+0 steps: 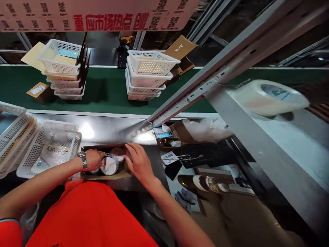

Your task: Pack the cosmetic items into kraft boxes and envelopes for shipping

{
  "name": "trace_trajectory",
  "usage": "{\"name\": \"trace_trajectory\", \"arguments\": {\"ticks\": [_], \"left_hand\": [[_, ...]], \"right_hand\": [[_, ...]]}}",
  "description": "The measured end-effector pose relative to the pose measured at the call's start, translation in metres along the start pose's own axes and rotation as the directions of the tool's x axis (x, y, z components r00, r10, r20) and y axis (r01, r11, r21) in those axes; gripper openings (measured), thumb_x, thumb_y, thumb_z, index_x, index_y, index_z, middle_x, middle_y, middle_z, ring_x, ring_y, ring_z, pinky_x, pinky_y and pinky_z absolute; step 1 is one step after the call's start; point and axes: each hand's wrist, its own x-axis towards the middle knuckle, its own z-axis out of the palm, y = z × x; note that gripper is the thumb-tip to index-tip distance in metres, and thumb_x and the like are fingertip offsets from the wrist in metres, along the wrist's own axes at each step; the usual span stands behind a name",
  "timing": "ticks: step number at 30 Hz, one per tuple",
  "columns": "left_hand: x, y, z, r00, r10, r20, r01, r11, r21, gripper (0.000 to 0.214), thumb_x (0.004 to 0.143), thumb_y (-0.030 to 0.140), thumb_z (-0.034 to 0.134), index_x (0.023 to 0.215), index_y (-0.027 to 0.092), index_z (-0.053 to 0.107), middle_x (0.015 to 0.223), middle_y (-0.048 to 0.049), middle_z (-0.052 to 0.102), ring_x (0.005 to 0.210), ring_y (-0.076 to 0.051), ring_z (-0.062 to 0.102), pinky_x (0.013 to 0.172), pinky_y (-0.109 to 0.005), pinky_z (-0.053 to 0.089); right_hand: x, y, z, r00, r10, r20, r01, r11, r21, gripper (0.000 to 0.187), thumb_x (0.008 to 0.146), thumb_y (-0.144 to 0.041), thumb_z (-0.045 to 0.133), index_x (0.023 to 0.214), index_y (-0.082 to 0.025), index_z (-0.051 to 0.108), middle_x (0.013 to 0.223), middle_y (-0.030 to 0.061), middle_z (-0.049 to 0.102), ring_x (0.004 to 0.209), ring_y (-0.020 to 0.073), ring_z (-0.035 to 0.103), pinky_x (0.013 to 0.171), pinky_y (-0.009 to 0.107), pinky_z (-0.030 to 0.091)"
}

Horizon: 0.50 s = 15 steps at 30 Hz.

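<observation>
Lower centre of frame: an open cardboard box (108, 176) sits on the steel table (108, 128), long axis running left-right. Both hands are at it. The left hand (94, 159), watch on wrist, is curled into the left end of the box; its fingertips are hidden, so a real grasp cannot be told. A round white-topped jar (110, 165) sits in the box, touching the left hand's right side and lying between the two hands. The right hand (138, 162) lies flat at the box's right end, fingers spread and released, pointing up-left, tips by a second round item (117, 151). The left hand is nearer the jar. White basket (46, 151) is just left of the box; green conveyor belt (102, 89) runs above.
</observation>
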Motion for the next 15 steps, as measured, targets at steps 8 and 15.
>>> {"name": "trace_trajectory", "arguments": {"ticks": [8,15], "left_hand": [[-0.058,-0.059,0.050,0.826,-0.262,-0.498,0.124,0.948,-0.293,0.092,0.090,0.028,0.065,0.170,0.009,0.023,0.178,-0.0237,0.026,0.168,-0.040,0.017,0.136,-0.061,0.023],[-0.042,-0.082,0.084,0.932,-0.219,-0.290,0.001,0.800,-0.601,0.092,0.089,0.016,0.050,0.171,0.000,0.011,0.177,-0.0275,0.025,0.165,-0.033,0.029,0.137,-0.051,0.028]], "right_hand": [[0.025,-0.062,0.062,0.754,0.151,0.639,0.007,0.971,-0.238,0.096,0.073,-0.045,0.095,0.154,-0.012,0.056,0.134,0.0249,0.068,0.121,0.0433,0.067,0.103,0.053,0.055],[0.025,-0.054,0.078,0.699,0.227,0.678,0.027,0.939,-0.343,0.078,0.073,-0.030,0.087,0.145,-0.009,0.063,0.128,0.0216,0.068,0.121,0.0388,0.062,0.109,0.051,0.050]]}}
